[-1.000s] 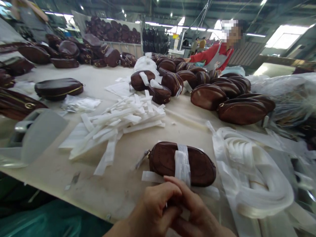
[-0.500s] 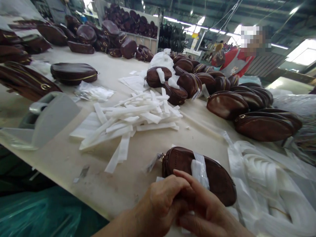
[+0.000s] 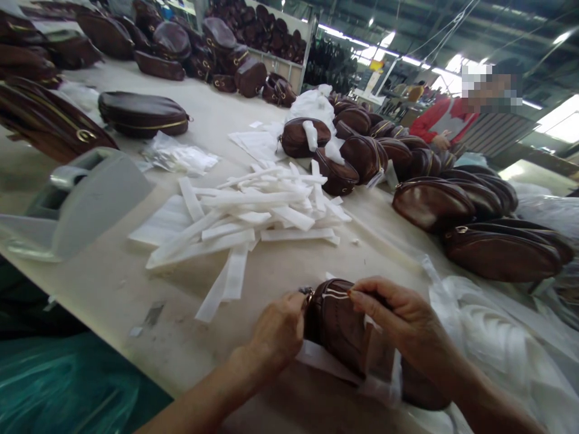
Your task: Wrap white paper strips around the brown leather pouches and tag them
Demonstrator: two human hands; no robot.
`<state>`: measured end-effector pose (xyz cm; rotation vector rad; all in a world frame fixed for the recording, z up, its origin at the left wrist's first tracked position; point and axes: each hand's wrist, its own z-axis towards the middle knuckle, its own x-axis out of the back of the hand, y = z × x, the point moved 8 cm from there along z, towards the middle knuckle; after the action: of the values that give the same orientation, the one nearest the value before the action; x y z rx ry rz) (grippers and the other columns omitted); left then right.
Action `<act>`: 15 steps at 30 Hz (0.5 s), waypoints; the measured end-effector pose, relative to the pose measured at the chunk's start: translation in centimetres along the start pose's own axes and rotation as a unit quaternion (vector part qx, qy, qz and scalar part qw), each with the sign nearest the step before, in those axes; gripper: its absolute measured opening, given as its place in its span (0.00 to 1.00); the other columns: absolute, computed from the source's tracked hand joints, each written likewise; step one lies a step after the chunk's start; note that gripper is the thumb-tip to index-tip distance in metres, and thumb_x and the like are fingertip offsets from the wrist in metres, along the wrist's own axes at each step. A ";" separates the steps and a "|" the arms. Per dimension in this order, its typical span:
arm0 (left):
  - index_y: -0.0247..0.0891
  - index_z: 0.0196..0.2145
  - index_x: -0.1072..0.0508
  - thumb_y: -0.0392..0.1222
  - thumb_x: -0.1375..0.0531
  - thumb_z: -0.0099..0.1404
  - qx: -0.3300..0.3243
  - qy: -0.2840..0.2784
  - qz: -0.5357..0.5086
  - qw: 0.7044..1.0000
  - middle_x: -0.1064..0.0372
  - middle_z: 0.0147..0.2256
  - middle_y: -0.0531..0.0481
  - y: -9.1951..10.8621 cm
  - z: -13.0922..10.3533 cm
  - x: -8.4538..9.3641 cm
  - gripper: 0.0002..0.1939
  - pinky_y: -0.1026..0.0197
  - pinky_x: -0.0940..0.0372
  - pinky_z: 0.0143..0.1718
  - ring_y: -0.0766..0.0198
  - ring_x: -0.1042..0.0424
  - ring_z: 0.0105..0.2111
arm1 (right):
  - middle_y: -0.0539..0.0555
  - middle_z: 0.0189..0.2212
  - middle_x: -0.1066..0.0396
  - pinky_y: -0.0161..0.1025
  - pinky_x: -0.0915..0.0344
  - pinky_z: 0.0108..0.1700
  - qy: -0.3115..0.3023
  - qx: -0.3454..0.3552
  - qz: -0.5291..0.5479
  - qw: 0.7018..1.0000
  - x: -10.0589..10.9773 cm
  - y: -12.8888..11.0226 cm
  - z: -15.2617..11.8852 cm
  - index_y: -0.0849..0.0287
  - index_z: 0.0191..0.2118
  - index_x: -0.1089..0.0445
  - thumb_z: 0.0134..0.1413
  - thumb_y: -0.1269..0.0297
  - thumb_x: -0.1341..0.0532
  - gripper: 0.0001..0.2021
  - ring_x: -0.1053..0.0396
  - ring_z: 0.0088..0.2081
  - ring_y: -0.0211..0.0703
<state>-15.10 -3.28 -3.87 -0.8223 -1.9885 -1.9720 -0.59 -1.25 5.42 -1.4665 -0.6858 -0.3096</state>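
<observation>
A dark brown leather bag (image 3: 339, 322) lies at the near edge, with clear plastic and white wrapping (image 3: 384, 367) around its middle. My left hand (image 3: 278, 328) is closed at the bag's left end, over the plastic-wrapped metal fitting (image 3: 309, 293); its fingertips are partly hidden. A thin white cord (image 3: 335, 294) runs across the top of that end. Pinched between the thumb and fingers of my right hand (image 3: 398, 307) is the cord's right end. A flat white strip (image 3: 328, 361) lies along the bag's near side.
Loose white foam strips (image 3: 257, 211) are heaped mid-table. At left stands a tape dispenser (image 3: 85, 193). Brown bags (image 3: 434, 202) are piled right and far left (image 3: 172, 45). A white foam roll (image 3: 488, 331) lies at right. A person in red (image 3: 434, 123) stands behind.
My hands, together in front of the bag before, have moved apart: left to the bag's left end, right up over its top. A white cord now shows there, and the bag sits slightly turned.
</observation>
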 end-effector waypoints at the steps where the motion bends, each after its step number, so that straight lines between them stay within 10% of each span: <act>1: 0.34 0.36 0.30 0.29 0.50 0.59 0.000 0.012 -0.003 1.000 0.30 0.36 0.41 0.0 0.3 0.2 0.12 0.59 0.39 0.39 0.55 0.31 0.38 | 0.49 0.23 0.30 0.32 0.37 0.29 0.003 -0.001 -0.002 1.000 0.0 0.2 0.5 0.57 0.28 0.27 0.52 0.57 0.41 0.10 0.33 0.26 0.38; 7: 0.34 0.38 0.27 0.27 0.48 0.50 -0.026 -0.049 -0.123 0.991 0.30 0.31 0.49 0.5 1.5 -0.2 0.18 0.64 0.38 0.34 0.61 0.31 0.32 | 0.47 0.20 0.33 0.32 0.41 0.27 -0.052 -0.007 -0.036 0.998 -1.8 1.8 2.9 0.58 0.29 0.28 0.52 0.60 0.41 0.08 0.37 0.24 0.36; 15: 0.35 0.40 0.31 0.30 0.50 0.58 -0.088 0.035 -0.125 0.988 0.29 0.37 0.44 -1.1 1.4 -1.4 0.14 0.61 0.37 0.41 0.60 0.30 0.37 | 0.48 0.24 0.28 0.33 0.38 0.32 -0.112 0.018 -0.083 0.990 -3.3 1.7 4.7 0.58 0.30 0.27 0.51 0.63 0.44 0.09 0.32 0.28 0.38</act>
<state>-14.27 -2.17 -5.64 -0.5516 -1.9800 -2.3090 -3.25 2.84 1.95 -1.4243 -0.9928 -0.2601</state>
